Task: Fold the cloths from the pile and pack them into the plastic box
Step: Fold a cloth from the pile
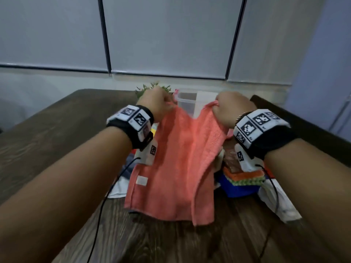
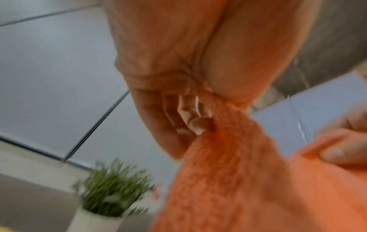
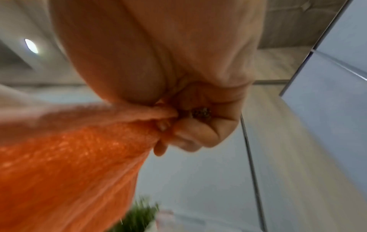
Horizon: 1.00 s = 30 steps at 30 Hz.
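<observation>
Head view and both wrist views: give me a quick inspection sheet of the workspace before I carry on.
Surface: dark wood-grain table, bare at its left.
Job's things: coral cloth held up by two top corners, hanging over the pile of cloths; clear plastic box behind it, contents not visible.
Clutter: potted plant beside the box.
Grippers: left hand pinches one corner; right hand pinches the other, fingers curled.
Cables: black lead from the left wrist camera; another from the right.
Surroundings: grey roller blinds behind the table.
</observation>
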### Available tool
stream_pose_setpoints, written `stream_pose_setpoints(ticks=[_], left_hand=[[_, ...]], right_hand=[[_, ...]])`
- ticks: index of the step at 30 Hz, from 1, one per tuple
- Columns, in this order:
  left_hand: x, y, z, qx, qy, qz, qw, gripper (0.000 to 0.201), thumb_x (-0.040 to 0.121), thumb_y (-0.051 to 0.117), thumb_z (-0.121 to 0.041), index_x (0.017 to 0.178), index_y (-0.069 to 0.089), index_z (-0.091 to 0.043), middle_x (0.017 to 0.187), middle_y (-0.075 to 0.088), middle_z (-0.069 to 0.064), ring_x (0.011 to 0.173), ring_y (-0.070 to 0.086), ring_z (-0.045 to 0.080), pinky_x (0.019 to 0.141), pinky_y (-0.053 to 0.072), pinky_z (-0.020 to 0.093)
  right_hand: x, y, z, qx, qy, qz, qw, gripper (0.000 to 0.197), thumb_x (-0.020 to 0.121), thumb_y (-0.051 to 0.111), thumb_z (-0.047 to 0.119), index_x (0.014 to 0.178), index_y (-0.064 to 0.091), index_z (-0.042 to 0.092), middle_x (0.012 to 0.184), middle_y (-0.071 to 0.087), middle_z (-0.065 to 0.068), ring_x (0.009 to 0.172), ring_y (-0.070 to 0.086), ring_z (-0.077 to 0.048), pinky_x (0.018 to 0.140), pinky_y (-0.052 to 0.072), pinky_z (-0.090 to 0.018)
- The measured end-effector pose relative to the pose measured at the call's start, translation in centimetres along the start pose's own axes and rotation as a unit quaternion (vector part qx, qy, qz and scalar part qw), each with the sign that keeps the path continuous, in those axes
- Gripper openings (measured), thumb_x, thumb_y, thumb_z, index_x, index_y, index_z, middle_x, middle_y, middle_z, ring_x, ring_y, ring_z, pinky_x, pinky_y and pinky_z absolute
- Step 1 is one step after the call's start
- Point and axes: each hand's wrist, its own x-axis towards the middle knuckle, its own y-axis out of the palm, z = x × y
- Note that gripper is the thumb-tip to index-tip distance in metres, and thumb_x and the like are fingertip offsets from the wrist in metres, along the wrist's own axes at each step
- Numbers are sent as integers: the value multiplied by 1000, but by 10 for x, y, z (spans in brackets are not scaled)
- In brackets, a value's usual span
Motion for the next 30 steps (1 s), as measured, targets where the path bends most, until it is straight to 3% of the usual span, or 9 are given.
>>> stream_pose_setpoints(ticks=[5,11,15,18,21,24,26,28,30], left_hand=[[5,30,47,26,-40,-9,999,15,88,64,-20,91,77,-28,93,72,8,86,68,29,74,52,32],[-4,22,81,-19,-33,-49,998,10,85,74,-25,93,79,-22,87,70,-1,79,62,15,68,47,25],[-17,19,79,-143,11,-11,990,4,80,80,-27,80,77,-26,80,73,-2,74,67,14,69,59,34],[-22,4,66,-314,21,16,949,2,85,75,-20,84,74,-18,77,70,3,67,63,17,65,55,35],[-19,-17,47,-415,74,-39,906,6,90,68,-16,84,67,-17,65,63,-8,54,54,6,51,45,20],[-18,-35,21,-438,133,-62,887,6,91,67,-17,88,62,-18,72,63,-6,62,55,5,59,45,19],[-23,-46,9,-412,161,-56,895,5,91,67,-22,89,63,-22,79,63,1,67,56,10,64,46,25],[-30,-59,3,-365,176,-69,912,4,88,69,-30,87,66,-27,85,65,6,73,58,14,70,46,32],[-36,-69,2,-337,179,-88,920,5,87,70,-33,86,67,-28,89,67,9,78,59,17,74,47,37]], right_hand=[[-4,30,-30,18,3,-9,1000,14,94,58,24,87,64,13,86,63,-4,81,61,-26,74,50,-34],[-22,32,-53,62,-72,-81,992,3,88,70,17,88,71,14,90,66,-3,81,52,-15,79,40,-27],[-27,27,-52,71,-88,-11,993,7,87,72,17,93,73,13,85,63,1,82,56,-16,76,38,-24],[-28,13,-52,181,-68,-9,981,7,91,68,21,85,68,24,78,63,8,72,59,-9,63,40,-22],[-32,-9,-42,386,-36,-103,916,17,94,65,15,80,65,26,76,66,3,58,60,-3,55,50,-24],[-42,-29,-20,412,-72,-141,897,15,95,61,14,87,65,25,75,63,-6,50,58,-6,43,49,-27],[-53,-40,-9,433,-84,-128,888,13,96,62,14,89,65,24,72,61,-10,49,57,-16,38,50,-37],[-64,-52,-7,444,-82,-138,881,9,92,68,16,88,67,24,78,64,-14,59,59,-21,47,55,-44],[-70,-64,-15,421,-79,-166,888,9,85,76,21,91,68,21,84,68,-12,66,60,-12,56,55,-32]])
